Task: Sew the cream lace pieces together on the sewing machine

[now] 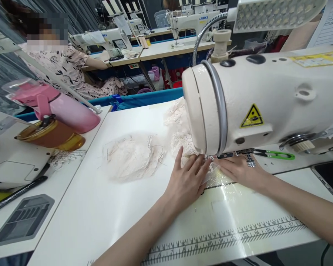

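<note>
A pale sewing machine [205, 107] stands over the table, and its head hides the needle area from me. My left hand [187, 175] lies with fingers spread on a piece of sheer lace fabric [211, 170] just below the machine head. From the other side, my right hand [240, 170] reaches the same lace, its fingers stretched out flat and pointing left. Behind the left fingers, more cream lace [181, 142] is bunched on the table. A separate heap of pale lace pieces [133, 157] with loose threads lies to the left.
Green-handled thread snips [280, 154] lie behind my right hand; a phone [331, 177] is at the right edge. A ruler strip [224, 238] runs along the front. At left stand a pink bottle [69, 107] and an amber cup [52, 135]. Another person [63, 66] sits at a machine beyond.
</note>
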The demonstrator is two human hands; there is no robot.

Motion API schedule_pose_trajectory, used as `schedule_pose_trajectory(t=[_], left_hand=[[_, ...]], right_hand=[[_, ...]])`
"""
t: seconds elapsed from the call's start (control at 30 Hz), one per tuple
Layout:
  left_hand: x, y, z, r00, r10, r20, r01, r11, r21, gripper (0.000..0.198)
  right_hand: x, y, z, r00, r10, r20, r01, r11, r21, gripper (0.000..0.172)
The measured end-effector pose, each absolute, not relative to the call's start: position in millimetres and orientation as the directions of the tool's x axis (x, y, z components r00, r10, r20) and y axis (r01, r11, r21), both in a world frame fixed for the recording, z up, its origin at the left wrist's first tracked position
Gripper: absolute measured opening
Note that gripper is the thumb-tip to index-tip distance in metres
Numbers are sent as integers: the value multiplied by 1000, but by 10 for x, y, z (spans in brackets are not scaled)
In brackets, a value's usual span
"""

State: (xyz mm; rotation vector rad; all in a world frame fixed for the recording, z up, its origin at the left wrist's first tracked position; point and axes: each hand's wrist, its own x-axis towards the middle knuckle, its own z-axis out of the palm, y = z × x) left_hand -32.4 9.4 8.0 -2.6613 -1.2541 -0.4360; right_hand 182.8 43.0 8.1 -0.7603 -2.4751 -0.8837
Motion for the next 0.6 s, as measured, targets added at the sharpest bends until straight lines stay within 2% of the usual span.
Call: schedule_pose_trajectory(t=[0.2,0.47,0.6], left_hand=[[-324,80,82,664,625,410,697,-716,-36,36],[-339,118,120,666,620,415,692,-721,-33,31],[-343,144,129,662,627,410,701,-712,-42,31]], right_hand=[[1818,428,70,-722,424,547,656,671,346,20],[1806,425,36,-719,475,508,650,718,250,27],[1810,447,-25,-726,445,524,609,770,189,27]])
